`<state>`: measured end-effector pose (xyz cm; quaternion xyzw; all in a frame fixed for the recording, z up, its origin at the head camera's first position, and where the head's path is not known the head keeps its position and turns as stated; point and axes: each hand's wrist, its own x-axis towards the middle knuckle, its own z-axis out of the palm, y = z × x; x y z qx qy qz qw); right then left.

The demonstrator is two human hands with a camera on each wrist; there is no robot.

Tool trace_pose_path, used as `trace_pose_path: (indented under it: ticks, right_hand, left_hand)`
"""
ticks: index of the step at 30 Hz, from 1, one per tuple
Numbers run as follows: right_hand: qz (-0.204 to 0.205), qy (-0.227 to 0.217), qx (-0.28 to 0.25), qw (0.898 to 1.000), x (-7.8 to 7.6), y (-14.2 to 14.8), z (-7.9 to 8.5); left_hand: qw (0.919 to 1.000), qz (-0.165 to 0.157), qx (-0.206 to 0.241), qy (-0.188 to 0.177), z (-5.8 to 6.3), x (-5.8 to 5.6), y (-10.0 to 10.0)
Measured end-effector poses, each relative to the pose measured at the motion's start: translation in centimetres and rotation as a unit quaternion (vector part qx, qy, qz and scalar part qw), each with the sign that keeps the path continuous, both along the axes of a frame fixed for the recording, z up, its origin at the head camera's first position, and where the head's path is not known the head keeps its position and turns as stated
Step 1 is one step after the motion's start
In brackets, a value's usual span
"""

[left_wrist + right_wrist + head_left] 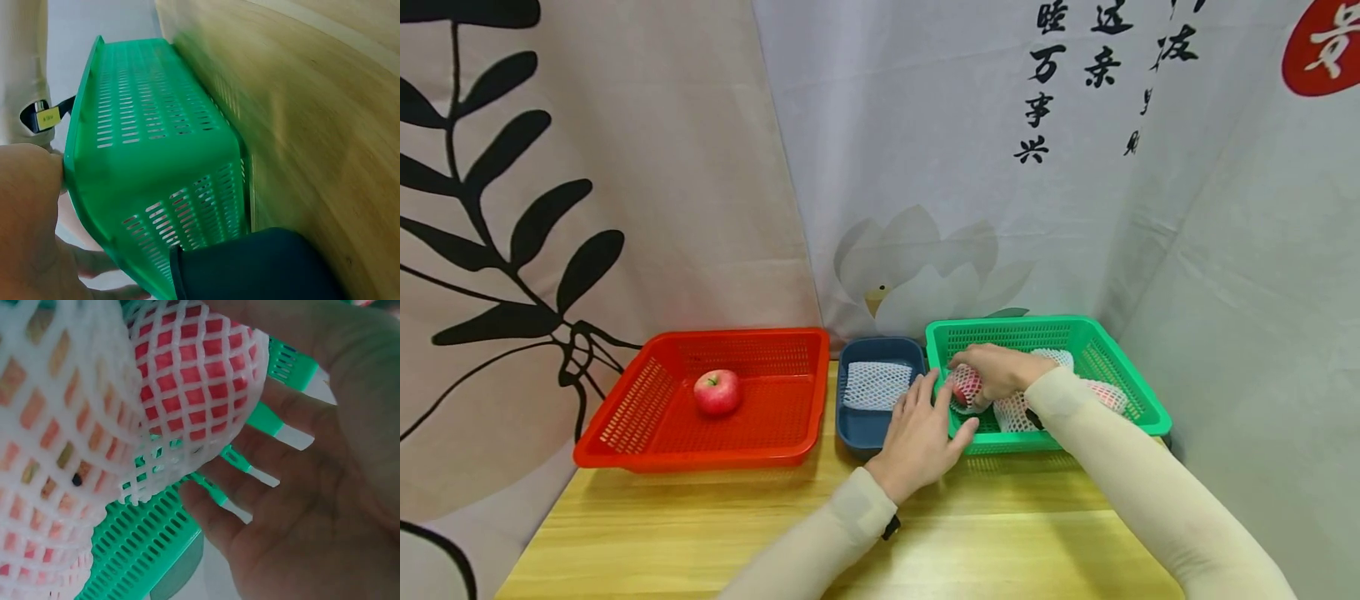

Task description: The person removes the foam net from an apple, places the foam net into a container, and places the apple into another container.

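Inside the green basket (pixel 1120 367), at its left end, my right hand (pixel 997 371) grips a red apple in a white foam net (pixel 964 386). In the right wrist view, the fingers curl beside this netted apple (pixel 194 375), and another netted fruit (pixel 56 456) sits close in front. My left hand (pixel 919 437) is spread with its fingers extended over the gap between the blue tray and the green basket. Seen from the left wrist, its fingertips lie by the basket's rim (pixel 78 181); whether they touch it I cannot tell.
A dark blue tray (pixel 859 433) between the baskets holds a flat white foam net (pixel 877 386). The red basket (pixel 775 454) on the left holds one bare apple (pixel 717 392). More netted fruits (pixel 1013 414) lie in the green basket. Everything stands on a wooden table (pixel 700 525) before a printed cloth.
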<state>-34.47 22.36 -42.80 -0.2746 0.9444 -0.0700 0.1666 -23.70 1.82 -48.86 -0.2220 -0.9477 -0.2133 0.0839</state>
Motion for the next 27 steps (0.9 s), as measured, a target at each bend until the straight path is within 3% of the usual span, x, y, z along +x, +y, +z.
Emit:
trace_pose_path:
  ticks: [9, 17, 27]
  right_hand:
    - [0.015, 0.004, 0.024, 1.000, -0.6, -0.4, -0.2]
    - [0.004, -0.030, 0.030, 0.999, -1.1, -0.6, -0.5]
    - [0.011, -0.027, 0.051, 0.998, -1.2, -1.2, -0.6]
  left_hand:
    - [0.9990, 0.025, -0.010, -0.035, -0.3, 0.1, 0.7]
    - [0.9988, 0.020, -0.023, -0.040, -0.6, 0.5, 0.8]
    - [0.9984, 0.022, -0.038, -0.037, -0.5, 0.4, 0.7]
